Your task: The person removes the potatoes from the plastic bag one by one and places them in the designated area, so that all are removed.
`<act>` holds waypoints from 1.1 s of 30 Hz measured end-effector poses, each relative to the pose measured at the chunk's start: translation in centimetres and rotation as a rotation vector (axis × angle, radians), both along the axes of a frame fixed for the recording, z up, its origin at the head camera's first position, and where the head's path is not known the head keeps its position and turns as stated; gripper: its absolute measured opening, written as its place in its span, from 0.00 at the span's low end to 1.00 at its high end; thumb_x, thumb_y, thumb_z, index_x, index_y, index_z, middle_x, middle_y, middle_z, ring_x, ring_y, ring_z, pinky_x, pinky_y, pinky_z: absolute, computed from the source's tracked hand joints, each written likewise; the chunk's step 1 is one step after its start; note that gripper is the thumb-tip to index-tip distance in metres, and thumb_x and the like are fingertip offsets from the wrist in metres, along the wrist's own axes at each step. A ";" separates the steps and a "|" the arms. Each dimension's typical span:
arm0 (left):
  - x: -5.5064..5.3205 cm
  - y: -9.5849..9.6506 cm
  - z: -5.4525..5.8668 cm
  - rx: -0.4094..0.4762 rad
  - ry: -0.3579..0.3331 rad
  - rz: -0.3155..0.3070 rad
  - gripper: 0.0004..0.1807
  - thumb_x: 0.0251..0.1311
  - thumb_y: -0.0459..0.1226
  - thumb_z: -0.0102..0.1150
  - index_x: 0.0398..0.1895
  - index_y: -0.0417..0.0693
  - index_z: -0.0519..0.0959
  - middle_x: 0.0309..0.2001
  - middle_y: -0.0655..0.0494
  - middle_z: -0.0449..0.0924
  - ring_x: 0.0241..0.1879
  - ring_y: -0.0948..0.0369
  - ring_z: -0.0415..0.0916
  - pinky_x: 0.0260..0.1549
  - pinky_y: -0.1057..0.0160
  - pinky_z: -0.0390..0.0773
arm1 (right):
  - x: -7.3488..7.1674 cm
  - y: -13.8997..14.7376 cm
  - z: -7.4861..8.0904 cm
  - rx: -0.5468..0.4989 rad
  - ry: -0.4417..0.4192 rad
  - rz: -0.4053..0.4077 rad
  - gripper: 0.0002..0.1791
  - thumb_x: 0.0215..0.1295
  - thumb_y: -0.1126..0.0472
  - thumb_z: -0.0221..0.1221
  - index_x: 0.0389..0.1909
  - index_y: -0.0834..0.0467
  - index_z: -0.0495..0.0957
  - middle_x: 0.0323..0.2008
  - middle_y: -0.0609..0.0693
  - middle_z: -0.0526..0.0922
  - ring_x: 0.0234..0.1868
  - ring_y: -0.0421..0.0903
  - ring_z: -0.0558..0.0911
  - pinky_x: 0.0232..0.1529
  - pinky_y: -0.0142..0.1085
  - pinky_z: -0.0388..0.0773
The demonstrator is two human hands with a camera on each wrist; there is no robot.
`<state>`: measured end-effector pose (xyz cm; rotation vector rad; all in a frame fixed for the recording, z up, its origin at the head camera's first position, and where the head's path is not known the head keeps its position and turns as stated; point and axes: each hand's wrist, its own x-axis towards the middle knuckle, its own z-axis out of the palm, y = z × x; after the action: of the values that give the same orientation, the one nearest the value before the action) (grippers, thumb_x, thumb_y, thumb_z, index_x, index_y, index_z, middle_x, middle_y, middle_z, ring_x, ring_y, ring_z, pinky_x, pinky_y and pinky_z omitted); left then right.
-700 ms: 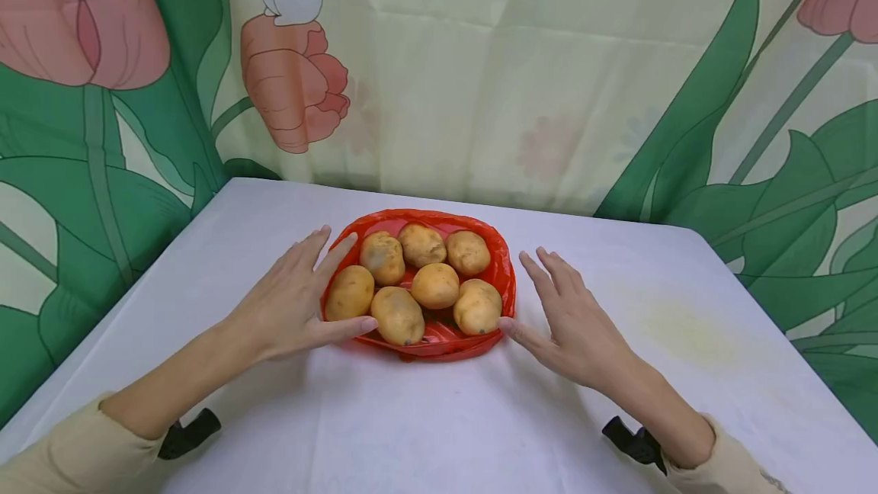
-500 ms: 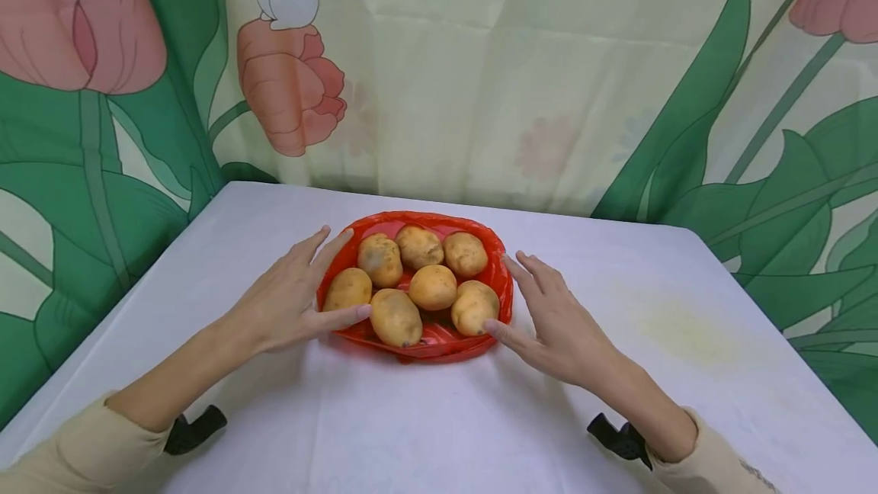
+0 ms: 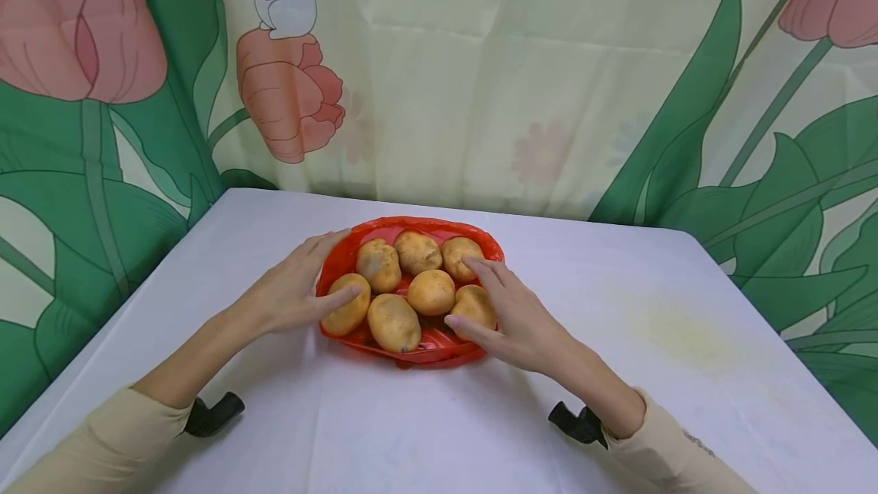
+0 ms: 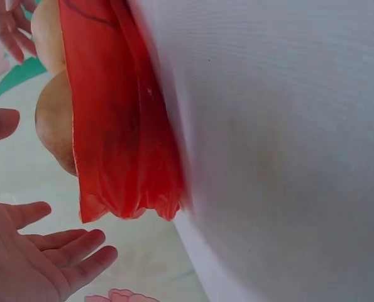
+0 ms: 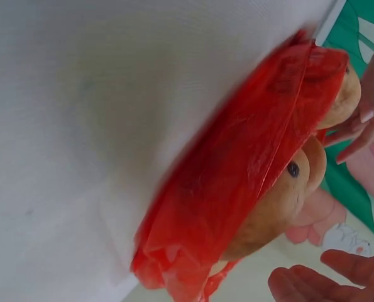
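Observation:
A red plastic bag (image 3: 428, 357) with its rim rolled down lies in the middle of the table, holding several potatoes (image 3: 394, 324) in one layer. My left hand (image 3: 291, 288) is at the bag's left side, fingers spread, thumb over the leftmost potato. From the right, my right hand (image 3: 524, 326) reaches over the bag's edge; its thumb and fingertips overlap the right-hand potatoes in the head view. Both wrist views show relaxed, parted fingers holding nothing beside the red bag wall (image 4: 114, 119), (image 5: 231, 170). The potatoes' lower parts are hidden by the bag.
A white cloth covers the table (image 3: 384, 433), with a faint yellowish stain (image 3: 689, 338) on the right. Behind it hangs a curtain (image 3: 439, 97) printed with tulips, leaves and a rabbit. Black wrist camera mounts (image 3: 214, 414) stick out under both forearms.
My right hand has moved left, from beside the bag to over its right edge. The left hand has shifted slightly, its thumb drawing back left. The bag and potatoes keep their arrangement.

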<state>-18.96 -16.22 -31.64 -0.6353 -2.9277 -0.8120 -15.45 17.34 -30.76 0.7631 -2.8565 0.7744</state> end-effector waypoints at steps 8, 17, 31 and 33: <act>-1.3 -0.7 -0.5 0.102 -0.084 0.008 0.45 0.67 0.50 0.59 0.82 0.49 0.52 0.74 0.39 0.61 0.72 0.39 0.59 0.64 0.28 0.65 | -1.2 -1.4 -0.1 0.003 0.012 0.044 0.45 0.66 0.41 0.65 0.77 0.58 0.62 0.73 0.53 0.67 0.71 0.54 0.70 0.69 0.55 0.70; -2.1 0.1 -0.3 0.149 -0.134 0.037 0.40 0.66 0.45 0.54 0.81 0.51 0.55 0.73 0.39 0.63 0.69 0.40 0.63 0.59 0.31 0.73 | -3.3 -1.8 -0.1 0.061 -0.041 0.102 0.43 0.66 0.40 0.65 0.74 0.61 0.66 0.70 0.56 0.68 0.70 0.54 0.70 0.69 0.54 0.71; -4.5 -0.1 1.0 0.080 -0.176 0.021 0.32 0.66 0.41 0.52 0.75 0.45 0.65 0.65 0.34 0.73 0.64 0.38 0.71 0.57 0.38 0.78 | -5.4 -2.5 -0.6 0.110 -0.118 0.150 0.41 0.65 0.39 0.64 0.72 0.57 0.70 0.69 0.56 0.70 0.68 0.51 0.71 0.67 0.52 0.73; -4.7 -0.1 1.2 0.067 -0.211 0.022 0.33 0.66 0.39 0.53 0.75 0.47 0.64 0.66 0.34 0.72 0.64 0.38 0.70 0.56 0.39 0.79 | -5.6 -2.7 -0.5 0.108 -0.131 0.159 0.40 0.65 0.38 0.65 0.72 0.57 0.70 0.68 0.56 0.71 0.66 0.51 0.72 0.67 0.52 0.73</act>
<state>-23.64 -16.28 -30.48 -0.5428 -3.0701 -1.0292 -21.00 14.67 -31.30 0.9999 -3.0035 0.7184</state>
